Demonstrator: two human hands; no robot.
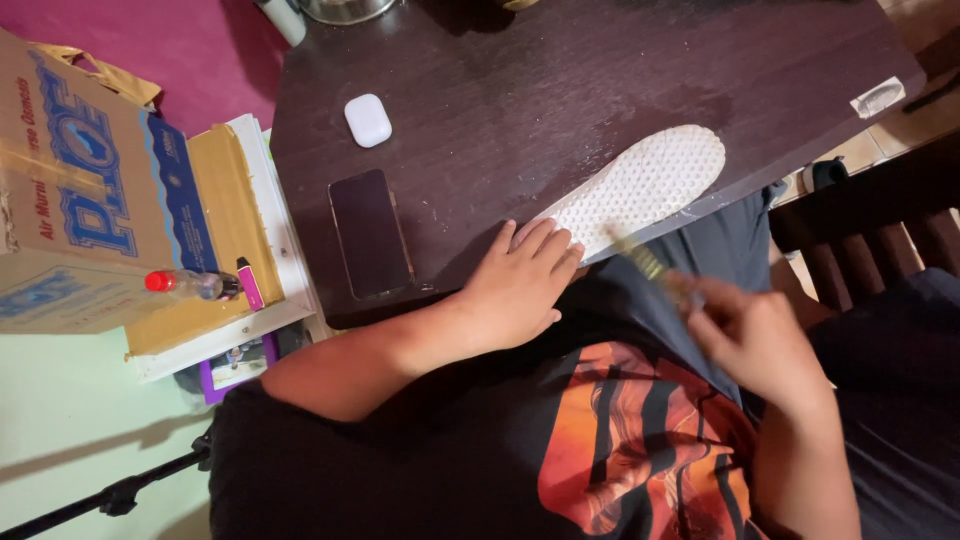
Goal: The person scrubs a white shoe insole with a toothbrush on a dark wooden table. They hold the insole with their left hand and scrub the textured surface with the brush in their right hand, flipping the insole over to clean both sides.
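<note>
one dark wooden table [560,90] indoors

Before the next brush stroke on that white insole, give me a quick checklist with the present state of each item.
1. Insole pinned down: ok, the left hand lies flat on its near end.
2. Insole fully on the table: not ok, it lies along the near edge, partly overhanging.
3. Brush gripped: ok, the right hand is closed on its handle, though motion blur hides the bristles.
4. Brush touching the insole: cannot tell, too blurred.
5. Phone out of the stroke path: ok, it lies apart, beside the left hand.
6. Earbud case clear: ok, farther back on the table.
</note>
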